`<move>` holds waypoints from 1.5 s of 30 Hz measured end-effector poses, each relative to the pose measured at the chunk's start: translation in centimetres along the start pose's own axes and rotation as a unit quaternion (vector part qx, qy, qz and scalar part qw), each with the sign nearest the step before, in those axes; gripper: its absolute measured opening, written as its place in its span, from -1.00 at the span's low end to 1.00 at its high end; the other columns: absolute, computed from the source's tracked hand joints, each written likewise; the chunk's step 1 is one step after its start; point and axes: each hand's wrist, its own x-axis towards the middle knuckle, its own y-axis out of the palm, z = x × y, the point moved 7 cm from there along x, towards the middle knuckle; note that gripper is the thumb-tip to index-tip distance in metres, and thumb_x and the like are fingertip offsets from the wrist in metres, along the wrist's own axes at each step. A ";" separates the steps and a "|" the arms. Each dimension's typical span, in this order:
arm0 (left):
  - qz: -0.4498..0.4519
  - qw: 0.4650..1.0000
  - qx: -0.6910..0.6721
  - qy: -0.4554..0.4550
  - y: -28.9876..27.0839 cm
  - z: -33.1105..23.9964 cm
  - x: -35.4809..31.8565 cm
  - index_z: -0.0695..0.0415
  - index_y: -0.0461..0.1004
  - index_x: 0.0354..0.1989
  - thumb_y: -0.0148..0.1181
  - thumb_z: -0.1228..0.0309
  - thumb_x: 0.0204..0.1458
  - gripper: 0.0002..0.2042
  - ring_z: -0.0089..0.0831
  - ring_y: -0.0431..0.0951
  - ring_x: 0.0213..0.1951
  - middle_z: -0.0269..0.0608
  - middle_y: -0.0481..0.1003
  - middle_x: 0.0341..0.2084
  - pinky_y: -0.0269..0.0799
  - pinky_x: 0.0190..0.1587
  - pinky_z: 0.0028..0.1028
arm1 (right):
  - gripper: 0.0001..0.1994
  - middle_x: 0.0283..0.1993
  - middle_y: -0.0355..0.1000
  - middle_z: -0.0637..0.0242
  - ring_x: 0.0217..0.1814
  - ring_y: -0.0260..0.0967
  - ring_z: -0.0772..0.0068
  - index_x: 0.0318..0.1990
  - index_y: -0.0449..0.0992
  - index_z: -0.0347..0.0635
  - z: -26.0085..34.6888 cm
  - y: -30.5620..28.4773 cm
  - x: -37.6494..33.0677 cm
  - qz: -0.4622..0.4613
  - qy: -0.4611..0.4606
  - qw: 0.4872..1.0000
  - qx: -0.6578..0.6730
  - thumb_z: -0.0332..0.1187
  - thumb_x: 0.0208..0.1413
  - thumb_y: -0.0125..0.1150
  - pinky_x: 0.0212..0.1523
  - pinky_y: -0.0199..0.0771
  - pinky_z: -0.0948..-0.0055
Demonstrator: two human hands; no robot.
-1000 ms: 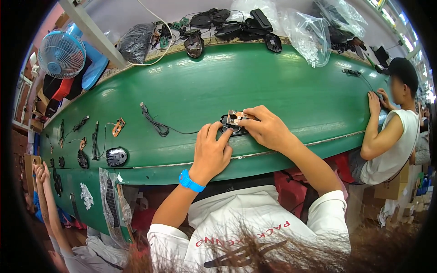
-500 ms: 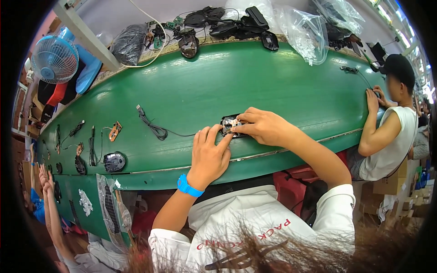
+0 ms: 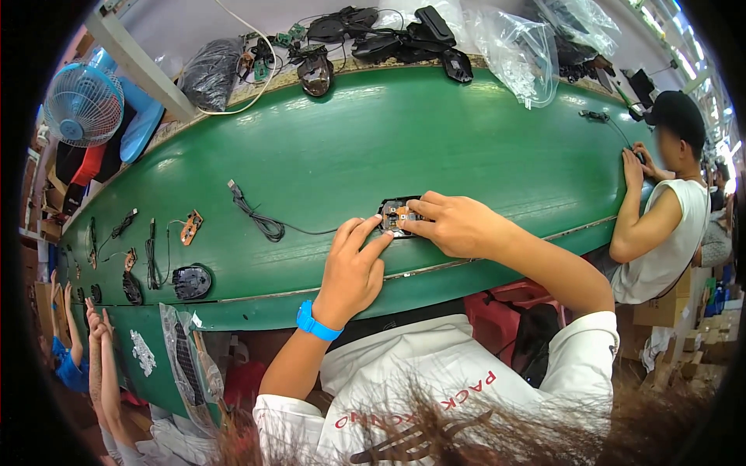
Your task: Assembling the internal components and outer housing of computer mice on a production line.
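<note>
A black mouse bottom shell (image 3: 397, 200) lies on the green bench in front of me, with a small orange-brown circuit board (image 3: 400, 212) inside it. My left hand (image 3: 354, 272), a blue watch on its wrist, grips the shell's left end between thumb and fingers. From the right, my right hand (image 3: 460, 224) has its thumb and fingertips closed on the board's right part, covering that end. A black USB cable (image 3: 269, 227), partly coiled, runs from the shell's left end out over the bench.
More mouse shells (image 3: 192, 282), boards (image 3: 190, 227) and cables lie on the left. Along the back are a brown mouse (image 3: 315, 74), black mice and plastic bags (image 3: 521, 66). A blue fan (image 3: 84, 105) stands far left. A co-worker (image 3: 668, 225) handles a cabled mouse at right; other people's arms show at left.
My right hand's fingers have shifted on the board, and more of its orange-brown face shows. My left hand stays at the shell. At left, another person's hands have moved.
</note>
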 end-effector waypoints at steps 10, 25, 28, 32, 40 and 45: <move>0.007 0.999 0.029 0.026 0.4 -0.4 0.2 0.23 0.60 -0.01 0.14 0.67 -0.12 -0.59 0.11 0.40 0.14 0.04 0.45 0.14 0.39 0.21 -0.06 | -0.49 0.19 0.46 0.13 0.08 0.43 0.15 0.13 0.56 -0.17 0.6 0.2 -0.5 -0.003 0.020 0.999 -0.026 -0.34 -0.07 0.29 0.11 0.53 0.21; 0.119 0.982 0.075 0.123 1.0 -1.3 4.1 0.07 0.56 0.04 0.13 0.57 -0.07 -0.58 0.10 0.35 0.21 -0.08 0.41 0.23 0.23 0.30 0.16 | -0.42 0.21 0.48 0.18 0.12 0.45 0.09 0.13 0.57 -0.06 -1.7 -0.4 -4.0 -0.151 -0.009 0.985 0.088 -0.48 -0.20 0.27 0.11 0.53 0.17; 0.126 0.981 0.076 0.127 1.3 -1.3 4.3 0.07 0.56 0.03 0.14 0.56 -0.08 -0.58 0.10 0.35 0.21 -0.09 0.41 0.20 0.23 0.30 0.15 | -0.47 0.12 0.53 0.21 0.08 0.50 0.07 0.05 0.63 -0.07 -2.1 -1.1 -6.0 -0.215 -0.004 0.974 0.070 -0.52 -0.23 0.26 0.07 0.57 0.16; 0.139 0.977 0.076 0.143 1.2 -1.5 5.1 0.07 0.55 0.01 0.17 0.55 -0.10 -0.59 0.09 0.36 0.20 -0.09 0.43 0.16 0.24 0.30 0.15 | -0.53 0.05 0.56 0.25 0.03 0.52 0.08 -0.04 0.66 -0.08 -2.2 -0.3 -6.4 -0.254 0.020 0.965 0.062 -0.52 -0.24 0.26 0.03 0.59 0.15; 0.148 0.976 0.058 0.152 1.2 -1.4 5.8 0.08 0.56 -0.05 0.20 0.55 -0.17 -0.60 0.08 0.38 0.17 -0.08 0.45 0.09 0.32 0.25 0.10 | -0.54 0.06 0.55 0.26 0.04 0.52 0.11 -0.04 0.64 -0.08 -1.7 -0.2 -5.8 -0.219 0.046 0.973 0.059 -0.50 -0.24 0.26 -0.03 0.58 0.17; 0.154 0.978 0.013 0.138 1.2 -1.2 6.5 0.09 0.57 -0.08 0.20 0.59 -0.20 -0.60 0.09 0.39 0.15 -0.08 0.46 0.06 0.41 0.18 0.03 | -0.57 0.06 0.52 0.29 0.05 0.49 0.19 -0.05 0.61 -0.10 -1.8 -0.6 -5.4 -0.204 0.060 0.976 0.046 -0.45 -0.22 0.30 0.00 0.53 0.22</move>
